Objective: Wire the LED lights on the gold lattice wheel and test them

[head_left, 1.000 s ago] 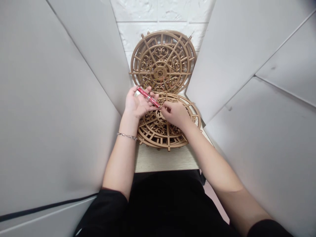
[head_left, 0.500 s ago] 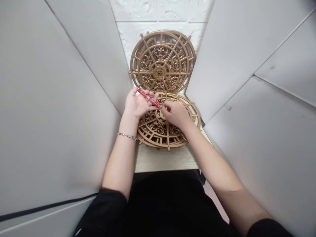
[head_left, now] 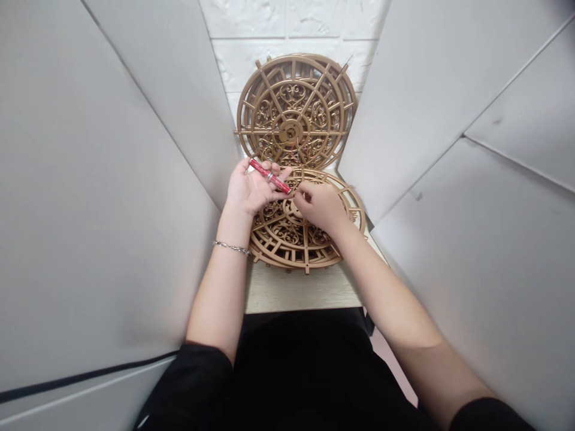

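Note:
My left hand (head_left: 251, 190) lies palm up and cradles a slim red pen-like tool (head_left: 269, 176) across its fingers. My right hand (head_left: 320, 206) is closed in a pinch right at the tool's lower tip; what the fingers pinch is too small to name. Both hands hover over a round golden openwork disc (head_left: 299, 242) that lies flat on the small wooden table (head_left: 296, 290). A second golden openwork disc (head_left: 294, 111) stands upright behind it against the white wall. A thin chain bracelet (head_left: 231, 246) circles my left wrist.
Tall grey-white panels (head_left: 112, 179) close in the table on the left, and more panels (head_left: 449, 149) close it in on the right, leaving a narrow gap. My black clothing (head_left: 305, 371) fills the bottom of the view below the table's front edge.
Almost nothing differs; my hands have shifted only slightly and still meet at the red tool's tip.

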{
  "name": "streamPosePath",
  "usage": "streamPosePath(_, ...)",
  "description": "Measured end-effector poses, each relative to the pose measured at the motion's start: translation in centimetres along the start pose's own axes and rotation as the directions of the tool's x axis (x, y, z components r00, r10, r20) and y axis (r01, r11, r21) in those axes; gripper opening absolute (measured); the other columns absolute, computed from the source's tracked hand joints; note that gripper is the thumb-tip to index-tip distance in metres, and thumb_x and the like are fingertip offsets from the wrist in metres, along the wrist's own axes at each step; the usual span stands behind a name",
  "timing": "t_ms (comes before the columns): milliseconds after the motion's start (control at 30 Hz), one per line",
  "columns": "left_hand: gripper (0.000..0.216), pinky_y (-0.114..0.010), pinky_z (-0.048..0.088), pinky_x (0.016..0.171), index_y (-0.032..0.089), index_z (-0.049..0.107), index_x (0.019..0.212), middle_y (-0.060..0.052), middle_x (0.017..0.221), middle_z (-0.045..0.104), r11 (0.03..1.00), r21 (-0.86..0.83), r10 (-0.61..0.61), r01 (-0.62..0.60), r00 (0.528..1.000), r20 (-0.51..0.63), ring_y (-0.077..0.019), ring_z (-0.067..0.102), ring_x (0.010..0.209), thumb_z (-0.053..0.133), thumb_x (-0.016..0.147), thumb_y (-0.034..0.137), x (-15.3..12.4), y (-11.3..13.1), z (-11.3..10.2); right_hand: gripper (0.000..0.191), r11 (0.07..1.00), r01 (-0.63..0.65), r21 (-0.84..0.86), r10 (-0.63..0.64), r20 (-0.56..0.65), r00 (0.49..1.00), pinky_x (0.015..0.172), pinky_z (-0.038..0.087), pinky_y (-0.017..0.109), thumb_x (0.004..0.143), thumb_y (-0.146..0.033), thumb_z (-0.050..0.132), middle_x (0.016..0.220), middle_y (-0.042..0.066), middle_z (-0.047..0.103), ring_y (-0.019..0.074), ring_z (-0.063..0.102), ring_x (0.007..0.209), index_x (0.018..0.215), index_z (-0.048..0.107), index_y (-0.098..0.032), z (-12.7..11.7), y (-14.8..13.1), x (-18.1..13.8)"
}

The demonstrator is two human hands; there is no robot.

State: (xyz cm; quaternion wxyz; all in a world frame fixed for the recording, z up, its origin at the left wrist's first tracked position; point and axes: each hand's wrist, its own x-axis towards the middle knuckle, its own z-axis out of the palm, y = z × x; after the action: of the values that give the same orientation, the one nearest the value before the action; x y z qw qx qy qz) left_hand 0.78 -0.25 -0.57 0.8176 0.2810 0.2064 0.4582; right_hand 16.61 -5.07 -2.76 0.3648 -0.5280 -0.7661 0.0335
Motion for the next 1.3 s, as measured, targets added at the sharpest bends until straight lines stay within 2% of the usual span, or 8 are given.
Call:
streamPosePath(233, 0.040, -0.052, 0.038, 0.089, 0.016, 0.042, 0.064, -0.001, 0.067, 0.057, 0.999, -0.027, -0.021, 0.022, 0.999, 0.038, -0.0209, 0.060, 0.096, 0.020, 0.085, 0.042, 0.10, 0.04, -0.25, 0.022, 1.000, -0.005, -0.007, 0.005, 0.011, 1.000, 0.052, 0.023, 0.023, 0.075, -0.028, 0.040, 0.052, -0.002, 0.045, 0.0088, 0.035, 0.051, 0.058, 0.047, -0.018, 0.06, 0.10, 0.02)
streamPosePath(667, 0.040, -0.053, 0.039, 0.087, 0.016, 0.044, 0.065, -0.002, 0.068, 0.058, 0.997, -0.071, -0.014, 0.021, 0.995, 0.097, -0.0223, 0.059, 0.097, 0.021, 0.085, 0.042, 0.10, 0.01, -0.48, 0.021, 1.000, -0.029, -0.011, 0.030, 0.038, 0.999, 0.052, 0.024, 0.023, 0.074, -0.027, 0.040, 0.053, -0.001, 0.047, 0.0090, 0.036, 0.051, 0.058, 0.048, -0.018, 0.15, 0.15, 0.07)
streamPosePath(900, 0.041, -0.052, 0.041, 0.085, 0.016, 0.043, 0.063, -0.002, 0.066, 0.058, 0.999, -0.043, -0.010, 0.012, 0.999, 0.053, -0.0224, 0.060, 0.097, 0.020, 0.086, 0.042, 0.01, -0.03, -0.19, 0.021, 1.000, -0.010, 0.007, 0.010, 0.025, 1.000, 0.052, 0.024, 0.023, 0.076, -0.028, 0.040, 0.054, -0.002, 0.048, 0.0090, 0.038, 0.051, 0.061, 0.051, -0.018, 0.17, 0.13, -0.07)
streamPosePath(1300, 0.041, -0.050, 0.041, 0.085, 0.016, 0.043, 0.063, -0.001, 0.069, 0.060, 0.999, -0.024, -0.039, 0.040, 0.998, 0.048, -0.0186, 0.063, 0.085, 0.022, 0.084, 0.044, 0.26, 0.07, -0.52, 0.022, 1.000, 0.012, 0.008, -0.012, 0.024, 1.000, 0.053, 0.025, 0.022, 0.077, -0.028, 0.039, 0.054, -0.002, 0.048, 0.0089, 0.038, 0.052, 0.062, 0.052, -0.018, 0.27, 0.20, -0.07)
